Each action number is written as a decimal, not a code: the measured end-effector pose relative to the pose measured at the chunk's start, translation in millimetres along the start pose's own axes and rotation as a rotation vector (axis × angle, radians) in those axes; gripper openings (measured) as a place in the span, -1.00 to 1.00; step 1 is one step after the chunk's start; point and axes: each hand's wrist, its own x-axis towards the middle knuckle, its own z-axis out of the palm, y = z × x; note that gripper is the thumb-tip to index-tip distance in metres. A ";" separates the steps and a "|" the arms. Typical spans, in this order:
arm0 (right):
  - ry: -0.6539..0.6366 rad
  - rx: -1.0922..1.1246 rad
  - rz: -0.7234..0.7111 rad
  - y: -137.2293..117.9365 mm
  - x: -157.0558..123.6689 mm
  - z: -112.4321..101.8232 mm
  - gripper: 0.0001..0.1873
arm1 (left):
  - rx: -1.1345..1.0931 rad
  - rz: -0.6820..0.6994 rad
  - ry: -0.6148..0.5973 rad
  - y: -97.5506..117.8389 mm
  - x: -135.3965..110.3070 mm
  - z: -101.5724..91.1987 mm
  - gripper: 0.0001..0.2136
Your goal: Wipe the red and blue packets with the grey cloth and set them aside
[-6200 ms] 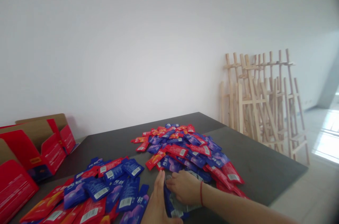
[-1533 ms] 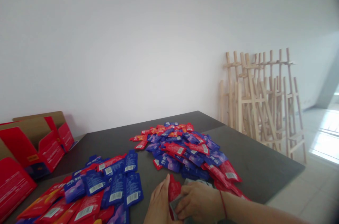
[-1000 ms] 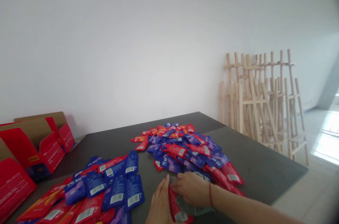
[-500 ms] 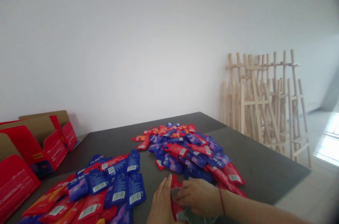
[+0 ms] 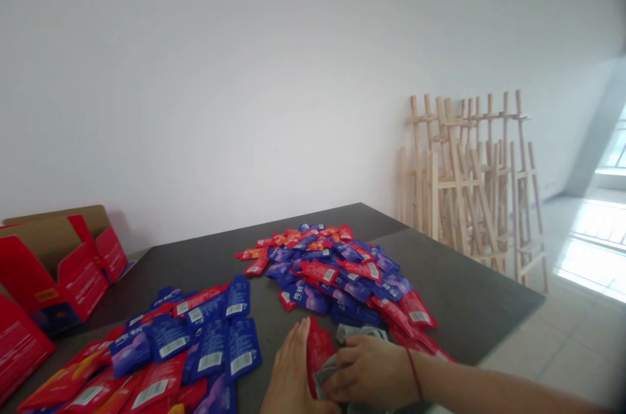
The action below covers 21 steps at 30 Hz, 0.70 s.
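Note:
A red pouch [image 5: 319,343] lies on the dark table [image 5: 443,283] between my hands. My left hand [image 5: 289,371] holds it along its left edge, fingers stretched and close together, the thumb across its lower end. My right hand [image 5: 366,369], with a red string at the wrist, is closed on a grey cloth [image 5: 325,371] and presses it against the pouch. Part of the cloth sticks up behind the right hand's knuckles. The pouch's lower part is hidden by the cloth and hands. Just beyond the hands is a heap of red and blue pouches [image 5: 313,296].
Another pile of blue, red and orange pouches [image 5: 212,345] lies to the left. Open red cardboard boxes [image 5: 83,270] stand at the far left. Wooden easels [image 5: 464,186] lean by the white wall [image 5: 235,75], past the table's right edge.
My right hand has moved the cloth down along the pouch, baring more of its upper part. More grey cloth now shows behind that hand. The view has turned slightly right.

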 end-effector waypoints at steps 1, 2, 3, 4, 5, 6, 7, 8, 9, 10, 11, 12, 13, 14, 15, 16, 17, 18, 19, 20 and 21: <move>0.003 0.002 0.022 -0.5 -4.3 -1.2 -0.74 | 0.003 -0.002 -0.001 0.3 -0.2 -0.1 0.10; 0.007 0.001 0.054 -0.2 -7.1 -2.2 -0.74 | 0.003 -0.003 -0.006 0.6 -0.3 -0.2 0.11; 0.011 -0.001 0.091 1.0 -8.1 -3.0 -0.73 | 0.003 0.000 -0.009 0.8 -0.4 -0.4 0.12; 0.011 -0.006 0.132 2.8 -7.0 -3.5 -0.73 | 0.002 0.003 -0.011 0.8 -0.4 -0.5 0.12; 0.007 -0.017 0.181 5.1 -3.8 -3.8 -0.73 | 0.001 0.005 -0.013 0.7 -0.4 -0.5 0.12; -0.001 -0.031 0.235 7.6 1.4 -3.8 -0.74 | 0.000 0.005 -0.015 0.5 -0.2 -0.5 0.12; -0.013 -0.048 0.293 10.4 8.3 -3.4 -0.75 | -0.002 0.002 -0.016 0.3 0.0 -0.5 0.12; -0.024 -0.065 0.355 13.4 16.5 -2.7 -0.77 | -0.009 -0.005 -0.015 0.1 0.3 -0.4 0.12; -0.036 -0.078 0.412 16.4 25.4 -1.6 -0.81 | -0.018 -0.014 -0.011 0.0 0.5 -0.5 0.13; -0.046 -0.090 0.456 19.3 34.3 -0.2 -0.83 | -0.030 -0.020 -0.008 0.1 0.7 -0.7 0.14; -0.051 -0.096 0.480 22.0 42.5 1.3 -0.85 | -0.042 -0.027 -0.004 0.2 0.9 -0.9 0.14; -0.055 -0.103 0.493 24.1 49.5 3.0 -0.86 | -0.052 -0.033 0.000 0.5 0.9 -1.3 0.15; -0.056 -0.109 0.498 25.3 54.8 4.5 -0.87 | -0.058 -0.038 0.003 0.9 0.9 -1.6 0.14; -0.055 -0.113 0.497 25.6 58.2 5.9 -0.87 | -0.059 -0.042 0.006 1.1 0.8 -1.9 0.14; -0.057 -0.118 0.497 24.6 59.4 7.1 -0.87 | -0.057 -0.044 0.006 1.3 0.8 -1.9 0.13; -0.057 -0.122 0.490 22.3 58.6 8.0 -0.86 | -0.051 -0.044 0.005 1.2 0.9 -1.7 0.13; -0.049 -0.126 0.476 18.9 55.8 8.5 -0.85 | -0.040 -0.041 0.004 0.8 1.2 -1.2 0.12; -0.035 -0.128 0.452 14.5 51.4 8.8 -0.83 | -0.027 -0.034 0.003 0.2 1.5 -0.5 0.12; -0.019 -0.125 0.414 9.5 45.7 8.6 -0.81 | -0.012 -0.026 0.002 -0.4 1.9 0.2 0.11; -0.004 -0.115 0.361 4.2 39.0 8.2 -0.79 | 0.005 -0.017 0.001 -1.0 2.4 0.8 0.10; 0.005 -0.096 0.295 -0.9 31.8 7.3 -0.78 | 0.022 -0.008 0.002 -1.2 2.7 1.1 0.08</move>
